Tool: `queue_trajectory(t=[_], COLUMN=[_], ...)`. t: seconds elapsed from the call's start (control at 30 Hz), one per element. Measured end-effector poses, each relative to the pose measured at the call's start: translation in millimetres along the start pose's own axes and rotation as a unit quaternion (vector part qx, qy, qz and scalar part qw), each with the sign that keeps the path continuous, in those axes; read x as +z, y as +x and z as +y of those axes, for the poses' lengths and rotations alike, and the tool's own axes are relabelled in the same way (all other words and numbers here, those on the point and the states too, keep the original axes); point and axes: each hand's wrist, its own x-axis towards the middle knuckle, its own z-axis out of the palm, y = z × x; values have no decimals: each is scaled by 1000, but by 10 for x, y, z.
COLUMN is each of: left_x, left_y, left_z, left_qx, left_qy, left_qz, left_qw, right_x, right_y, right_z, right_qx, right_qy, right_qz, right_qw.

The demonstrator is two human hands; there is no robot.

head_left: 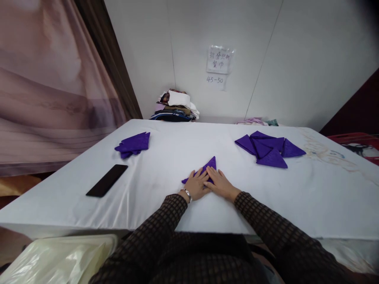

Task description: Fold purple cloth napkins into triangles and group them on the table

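A purple cloth napkin (212,162), folded into a triangle, lies on the white-covered table (183,146) in front of me. My left hand (196,185) rests flat on its left part, fingers spread. Beside it, my right hand (219,184) presses flat on the right part with the fingers stretched out. The two hands meet near the napkin's lower middle and hide much of it. Several folded purple napkins (271,157) overlap in a group to the right. Another small pile of purple napkins (134,144) sits at the left.
A black flat rectangular object (108,180) lies on the table's left side. Behind the far edge is a stack of folded clothes (174,106). A paper sign (219,61) hangs on the wall. A plastic-covered pale item (68,258) stands below the near left edge.
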Motion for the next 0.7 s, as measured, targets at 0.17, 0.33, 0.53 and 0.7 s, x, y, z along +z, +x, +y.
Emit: queue_trajectory(t=[0.17,0.33,0.53,0.7], left_x=[-130,-274,-311,-187], left_y=[-310,-760,-680,-369], left_z=[-208,-451,-215,52], left_qx=[-73,-162,-209,-81], left_qy=[12,34,43,32], left_qz=[-14,-34,38,34], left_qw=[997,986,976,996], right_x=[5,-9,27,56], right_y=[-5,-20,-19,-26], right_z=[3,4,26,19], right_qx=[-9,-18,-18,-17], right_qy=[-33,-51,-55,-55], right_qz=[-11,-18,-12,8], right_qw=[999,998,998,998])
